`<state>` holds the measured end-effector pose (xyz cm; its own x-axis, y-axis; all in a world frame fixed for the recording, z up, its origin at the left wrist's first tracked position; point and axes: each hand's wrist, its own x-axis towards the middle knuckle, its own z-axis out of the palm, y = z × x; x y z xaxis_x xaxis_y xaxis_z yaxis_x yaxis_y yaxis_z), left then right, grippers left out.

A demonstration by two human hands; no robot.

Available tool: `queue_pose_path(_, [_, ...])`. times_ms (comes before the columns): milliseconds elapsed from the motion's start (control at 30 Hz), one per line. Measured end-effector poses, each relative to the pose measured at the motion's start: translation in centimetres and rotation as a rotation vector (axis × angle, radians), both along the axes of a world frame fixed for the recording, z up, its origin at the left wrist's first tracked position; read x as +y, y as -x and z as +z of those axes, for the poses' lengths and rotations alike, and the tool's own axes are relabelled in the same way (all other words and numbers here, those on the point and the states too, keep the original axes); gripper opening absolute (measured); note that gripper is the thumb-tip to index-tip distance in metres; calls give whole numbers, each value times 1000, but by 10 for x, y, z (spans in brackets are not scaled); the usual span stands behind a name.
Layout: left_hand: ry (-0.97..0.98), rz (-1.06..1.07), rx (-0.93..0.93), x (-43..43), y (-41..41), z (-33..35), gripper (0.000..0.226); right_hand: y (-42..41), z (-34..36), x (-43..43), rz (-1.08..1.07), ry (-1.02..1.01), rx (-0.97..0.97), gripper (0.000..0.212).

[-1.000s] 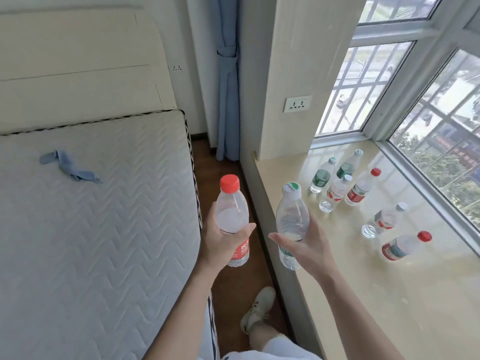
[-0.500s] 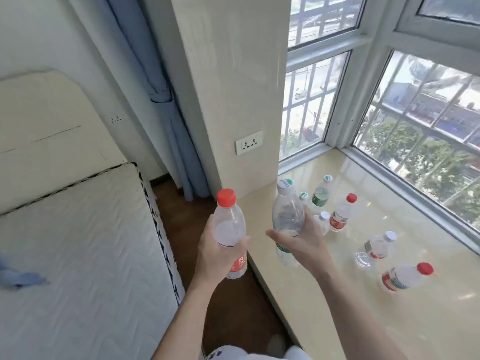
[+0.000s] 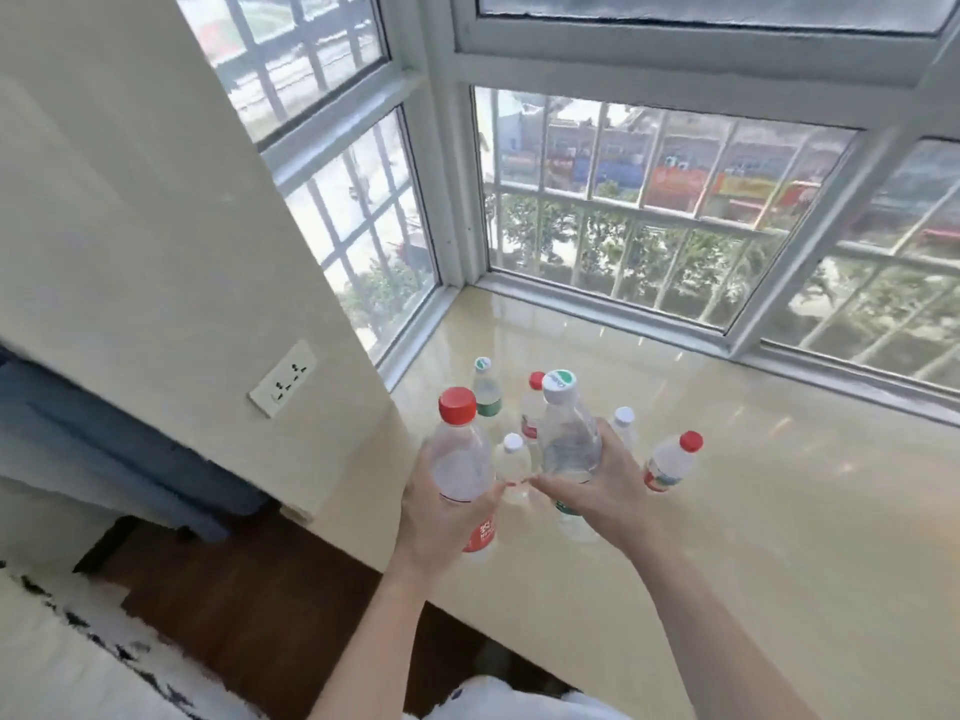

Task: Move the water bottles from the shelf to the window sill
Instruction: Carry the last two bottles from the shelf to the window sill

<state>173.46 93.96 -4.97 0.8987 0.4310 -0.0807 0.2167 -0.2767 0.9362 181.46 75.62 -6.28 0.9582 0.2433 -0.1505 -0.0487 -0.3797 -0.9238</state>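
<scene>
Both bottles, carried beside the bed a second ago, now hang over the sill's point(image 3: 779, 511) near edge. The left hand point(image 3: 441, 517) grips the red-capped bottle point(image 3: 462, 459), the right hand point(image 3: 602, 485) the green-capped bottle point(image 3: 566, 433); setting them down comes next.

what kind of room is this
Most likely a bedroom in a flat. A bare quilted mattress sits at lower left, a blue curtain hangs by the wall, and a deep bay window sill looks through barred windows onto a street below.
</scene>
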Motion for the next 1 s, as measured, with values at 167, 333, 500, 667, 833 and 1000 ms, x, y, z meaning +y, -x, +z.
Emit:
queue_pose_path(167, [38,-234,-1,-13,-42,-9,62,8,-7,-40,-236,1,38,75])
queue_pose_path(333, [62,-449,70,-30,-56,-32,63,33,-23,-70,-426,-3,79,69])
queue_pose_path(500, [77,-560,119,-45,-57,-59,59,63,-42,-90,-567,12,116,59])
queue_pose_path(667, [74,-583,188,-57,-61,-89,57,70,-68,-99,-652,5,140,58])
queue_pose_path(833, [96,-607,239,-79,-72,-136,50,57,-120,-108,-700,49,169,56])
queue_pose_path(1000, [36,-538,315,-85,-87,-217,74,35,-188,-118,-716,109,200,57])
